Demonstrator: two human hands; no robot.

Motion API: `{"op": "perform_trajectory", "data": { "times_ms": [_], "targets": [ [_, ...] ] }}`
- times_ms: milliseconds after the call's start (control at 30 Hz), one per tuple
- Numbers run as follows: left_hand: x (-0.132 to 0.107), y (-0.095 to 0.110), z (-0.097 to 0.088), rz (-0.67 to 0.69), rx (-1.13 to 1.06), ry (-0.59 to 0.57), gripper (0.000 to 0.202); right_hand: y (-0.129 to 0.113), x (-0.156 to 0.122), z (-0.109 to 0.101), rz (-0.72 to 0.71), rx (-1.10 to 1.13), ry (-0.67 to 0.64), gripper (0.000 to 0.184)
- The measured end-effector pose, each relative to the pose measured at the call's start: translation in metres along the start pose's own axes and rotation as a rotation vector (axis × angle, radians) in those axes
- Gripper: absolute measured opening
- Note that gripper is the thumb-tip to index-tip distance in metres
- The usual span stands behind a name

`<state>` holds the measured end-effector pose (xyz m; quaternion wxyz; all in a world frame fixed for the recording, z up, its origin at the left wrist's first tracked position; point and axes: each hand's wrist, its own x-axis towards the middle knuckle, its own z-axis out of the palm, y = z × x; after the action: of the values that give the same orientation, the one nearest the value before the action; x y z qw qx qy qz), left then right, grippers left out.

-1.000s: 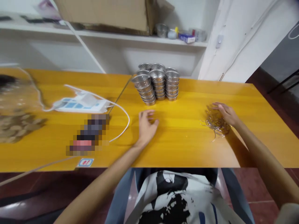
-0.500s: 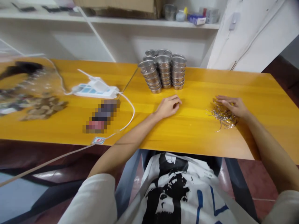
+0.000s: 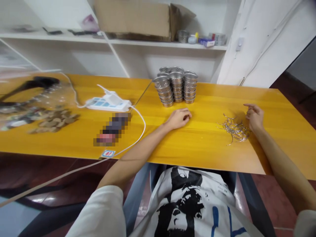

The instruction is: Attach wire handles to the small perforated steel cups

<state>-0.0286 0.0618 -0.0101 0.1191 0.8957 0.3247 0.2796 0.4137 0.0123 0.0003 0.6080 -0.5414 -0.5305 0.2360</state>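
Note:
My left hand (image 3: 179,118) rests on the yellow table with its fingers curled in; whatever they enclose, if anything, is hidden. Just beyond it stand several stacks of perforated metal cups (image 3: 176,87), nested in one another with their wide rims up. My right hand (image 3: 255,117) is beside the right edge of a loose tangle of thin, curved metal wires (image 3: 235,130). Its index finger points out to the left while the other fingers are bent, and I see nothing held in it.
A white power strip (image 3: 108,103) with a plug and cable lies left of the cups. Nearer me is a pixelated dark and red object (image 3: 112,128). Brown pieces (image 3: 55,121) are heaped farther left. A cardboard box (image 3: 133,19) sits on the shelf (image 3: 148,43) behind.
My right hand has moved off the wire tangle to its right side, and its index finger now sticks out. My left hand stays in place. The camera view has tilted up slightly.

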Motion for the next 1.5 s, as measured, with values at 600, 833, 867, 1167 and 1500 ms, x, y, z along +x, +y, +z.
{"op": "perform_trajectory", "data": {
  "times_ms": [600, 833, 867, 1167, 1500],
  "targets": [
    [-0.002, -0.002, -0.002, 0.011, -0.012, -0.019, 0.026, -0.099, -0.072, 0.051, 0.255, 0.612, -0.377, 0.033],
    [-0.003, -0.002, -0.014, 0.004, 0.042, 0.137, 0.020, -0.082, -0.066, 0.042, 0.230, 0.425, -0.377, 0.022],
    [-0.003, -0.003, -0.021, -0.008, 0.068, 0.265, 0.020, -0.077, -0.064, 0.041, 0.207, 0.376, -0.358, 0.022],
    [-0.008, -0.045, -0.080, -0.251, -0.035, 0.895, 0.069, -0.050, -0.056, 0.041, -0.060, -0.126, -0.257, 0.010],
    [0.014, -0.056, -0.097, -0.252, 0.092, 0.973, 0.034, -0.035, -0.049, 0.039, -0.164, -0.331, -0.211, 0.014]
  ]
}}
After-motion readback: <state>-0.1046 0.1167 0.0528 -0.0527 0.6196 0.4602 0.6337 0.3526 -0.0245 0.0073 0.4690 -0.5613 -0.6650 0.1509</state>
